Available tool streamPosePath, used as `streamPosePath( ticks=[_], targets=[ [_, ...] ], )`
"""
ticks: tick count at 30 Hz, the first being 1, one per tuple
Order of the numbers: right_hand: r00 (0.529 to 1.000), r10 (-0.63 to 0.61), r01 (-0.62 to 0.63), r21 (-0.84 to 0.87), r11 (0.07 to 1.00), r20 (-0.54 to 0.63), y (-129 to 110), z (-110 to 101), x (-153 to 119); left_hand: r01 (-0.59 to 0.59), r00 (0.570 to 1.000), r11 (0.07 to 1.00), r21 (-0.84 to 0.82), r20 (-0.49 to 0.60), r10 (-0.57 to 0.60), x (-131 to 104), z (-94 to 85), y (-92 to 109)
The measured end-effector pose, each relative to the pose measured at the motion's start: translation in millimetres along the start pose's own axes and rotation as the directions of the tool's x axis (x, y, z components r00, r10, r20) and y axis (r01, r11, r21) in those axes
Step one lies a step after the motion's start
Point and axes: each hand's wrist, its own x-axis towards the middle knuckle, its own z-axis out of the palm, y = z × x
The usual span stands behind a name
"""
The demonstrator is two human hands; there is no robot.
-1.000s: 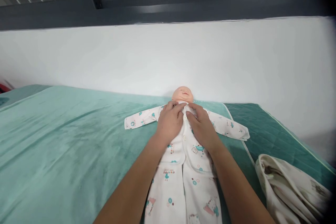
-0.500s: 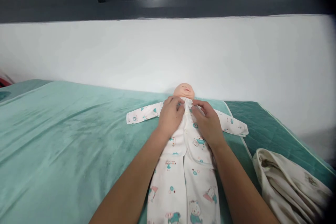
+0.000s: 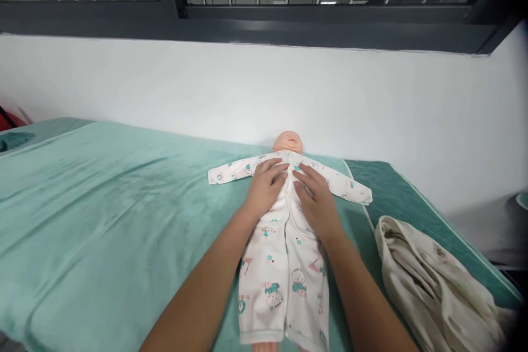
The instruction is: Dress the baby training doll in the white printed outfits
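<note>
A baby doll lies on its back, its head [image 3: 287, 142] toward the wall. It wears a white long-sleeved baby romper [image 3: 264, 280] printed with cartoon animals, its sleeves spread out to both sides. On the doll's chest, left of the front seam, rests my left hand [image 3: 266, 187], fingers stretched toward the seam and slightly apart. My right hand [image 3: 315, 195] lies across from it on the other side, its fingers also spread on the cloth. Both hands touch the romper without visibly gripping it. The doll's feet [image 3: 264, 347] just show below the leg cuffs.
The doll lies on a bed with a light green cover [image 3: 124, 220] and a darker green quilted edge [image 3: 371, 173]. A crumpled cream cloth [image 3: 433, 286] lies at the right. Behind the bed stand a white wall [image 3: 165, 82] and a dark window frame [image 3: 289, 30] with bars.
Both hands have slid down slightly from the neckline onto the chest, and their fingers have loosened. The view has shifted, so the leg cuffs and feet now show.
</note>
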Motion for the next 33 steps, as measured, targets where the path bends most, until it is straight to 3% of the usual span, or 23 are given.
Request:
streamPosePath(
  ticks=[10,19,24,29,33],
  targets=[
    [0.998,-0.032,0.038,-0.107,0.994,0.057,-2.6,-1.7,-0.4,0.1,0.995,0.986,-0.133,0.018,-0.098,12.9,-2.4,1.2],
    [0.979,-0.083,0.128,-0.238,0.963,0.188,-8.1,-5.2,0.9,0.156,0.987,0.969,-0.191,0.056,-0.148,16.8,-3.0,5.1],
    [0.992,-0.03,0.046,-0.132,0.99,0.126,-4.9,-3.1,-1.0,0.075,0.997,0.995,-0.062,0.02,-0.074,15.2,1.4,5.7],
    [0.999,0.037,-0.037,-0.018,0.999,-0.023,-2.7,1.1,-2.9,-0.104,0.995,0.987,0.125,0.022,0.102,14.6,3.4,10.0],
    [0.999,0.03,-0.03,-0.012,0.999,-0.036,-2.8,1.9,-3.6,-0.08,0.997,0.993,0.084,0.025,0.079,15.9,3.5,9.4]
  ],
)
